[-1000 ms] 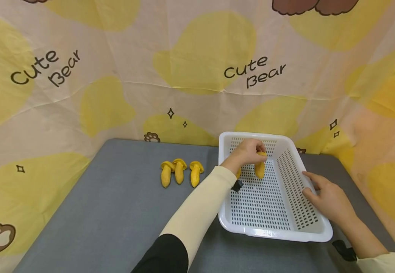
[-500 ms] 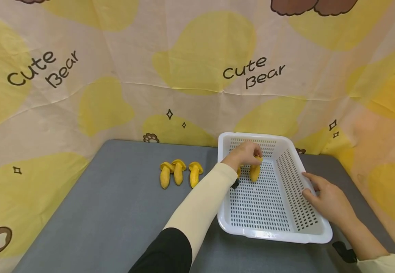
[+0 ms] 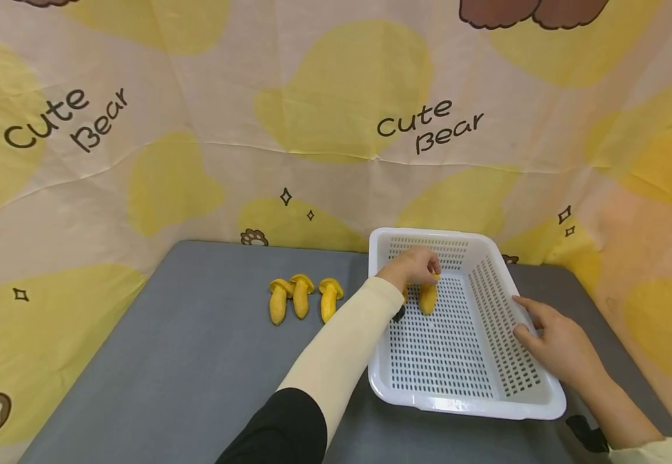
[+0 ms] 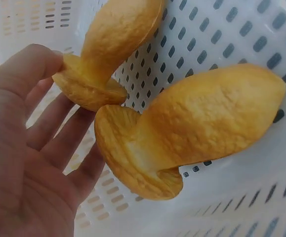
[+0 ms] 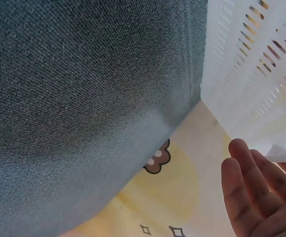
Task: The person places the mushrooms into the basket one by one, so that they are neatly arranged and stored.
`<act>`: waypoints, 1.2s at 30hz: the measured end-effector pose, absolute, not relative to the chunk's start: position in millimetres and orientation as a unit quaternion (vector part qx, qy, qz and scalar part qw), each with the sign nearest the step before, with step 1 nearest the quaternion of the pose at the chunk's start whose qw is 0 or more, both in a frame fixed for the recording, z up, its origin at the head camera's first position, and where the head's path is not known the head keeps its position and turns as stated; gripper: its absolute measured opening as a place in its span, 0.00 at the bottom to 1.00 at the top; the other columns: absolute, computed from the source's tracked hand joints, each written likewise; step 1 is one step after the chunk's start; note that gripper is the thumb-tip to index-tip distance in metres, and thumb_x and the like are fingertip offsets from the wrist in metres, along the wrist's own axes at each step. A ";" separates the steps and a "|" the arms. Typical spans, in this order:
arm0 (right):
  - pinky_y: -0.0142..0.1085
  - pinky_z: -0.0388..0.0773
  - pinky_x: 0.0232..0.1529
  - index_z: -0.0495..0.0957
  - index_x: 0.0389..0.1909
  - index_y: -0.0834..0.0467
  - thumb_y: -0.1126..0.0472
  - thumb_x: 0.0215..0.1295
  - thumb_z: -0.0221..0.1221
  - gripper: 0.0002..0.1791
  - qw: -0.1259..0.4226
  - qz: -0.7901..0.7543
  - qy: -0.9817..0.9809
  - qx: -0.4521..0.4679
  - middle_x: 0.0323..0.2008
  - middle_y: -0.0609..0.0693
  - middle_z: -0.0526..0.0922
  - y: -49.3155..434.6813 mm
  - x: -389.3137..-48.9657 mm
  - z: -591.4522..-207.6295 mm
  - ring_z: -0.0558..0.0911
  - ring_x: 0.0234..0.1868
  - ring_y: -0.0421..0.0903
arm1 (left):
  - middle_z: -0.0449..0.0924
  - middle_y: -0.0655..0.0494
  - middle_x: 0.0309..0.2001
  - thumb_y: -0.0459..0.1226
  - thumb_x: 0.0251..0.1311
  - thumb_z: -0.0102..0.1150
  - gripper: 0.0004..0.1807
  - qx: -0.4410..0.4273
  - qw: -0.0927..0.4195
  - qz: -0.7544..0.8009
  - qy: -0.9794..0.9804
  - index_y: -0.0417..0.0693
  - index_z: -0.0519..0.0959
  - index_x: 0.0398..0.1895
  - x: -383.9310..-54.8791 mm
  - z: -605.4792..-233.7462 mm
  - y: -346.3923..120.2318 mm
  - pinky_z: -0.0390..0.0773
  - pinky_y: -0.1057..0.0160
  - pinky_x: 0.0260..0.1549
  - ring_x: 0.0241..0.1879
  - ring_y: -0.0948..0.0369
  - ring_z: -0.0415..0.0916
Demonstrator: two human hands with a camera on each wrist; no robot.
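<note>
L hand (image 3: pixel 413 265) is pinching one yellow mushroom (image 3: pixel 428 303) by the cap's edge, thumb on one side & fingers curling behind, inside the white perforated plastic basket (image 3: pixel 469 409) on the right half of the gray tabletop (image 3: pixel 196 361). Held mushroom's stem is pointing toward the near side; can't tell if it's touching the basket floor. A second mushroom (image 4: pixel 202 118) is lying in the basket just left of it (mostly hidden by the wrist from above, whole in the L wrist view), & the caps are overlapping there, contact unclear. R hand (image 3: pixel 558 338) is resting at the basket's right rim, thumb & fingers spread apart and fairly straight. Left of the basket, three more mushrooms are lying on the tabletop, caps far, stems near: leftmost mushroom (image 3: pixel 278 303) & middle mushroom (image 3: pixel 300 298) are sitting close together, w/ the rightmost mushroom (image 3: pixel 329 301) slightly apart, its stem partly behind the cream sleeve (image 3: pixel 341 335). Bkgd: a yellow-patched "Cute Bear" cloth (image 3: pixel 312 84) is hanging at the far side.
</note>
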State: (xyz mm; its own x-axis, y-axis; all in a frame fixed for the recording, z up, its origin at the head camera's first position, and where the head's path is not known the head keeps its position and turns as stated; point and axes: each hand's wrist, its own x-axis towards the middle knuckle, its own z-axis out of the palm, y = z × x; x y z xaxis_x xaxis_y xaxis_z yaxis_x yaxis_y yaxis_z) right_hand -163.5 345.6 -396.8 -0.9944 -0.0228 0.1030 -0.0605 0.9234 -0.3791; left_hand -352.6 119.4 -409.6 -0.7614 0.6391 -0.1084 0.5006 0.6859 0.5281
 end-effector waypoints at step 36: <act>0.35 0.74 0.19 0.64 0.65 0.68 0.58 0.65 0.52 0.30 0.051 0.187 -0.981 0.019 0.49 0.73 0.75 342.9 -161.3 -398.4 0.81 0.24 0.46 | 0.77 0.64 0.56 0.47 0.63 0.57 0.17 0.299 0.121 0.216 0.921 0.60 0.79 0.54 -327.9 -388.8 116.1 0.73 0.68 0.53 0.54 0.66 0.73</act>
State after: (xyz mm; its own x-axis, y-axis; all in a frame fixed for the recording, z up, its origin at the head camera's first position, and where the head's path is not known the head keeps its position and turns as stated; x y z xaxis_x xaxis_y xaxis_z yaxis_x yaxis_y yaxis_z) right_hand -161.3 342.9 -398.4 -0.9941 -0.0189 0.1065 -0.0567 0.9296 -0.3642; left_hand -327.9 116.1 -388.8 -0.7915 0.6039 -0.0941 0.4989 0.7272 0.4715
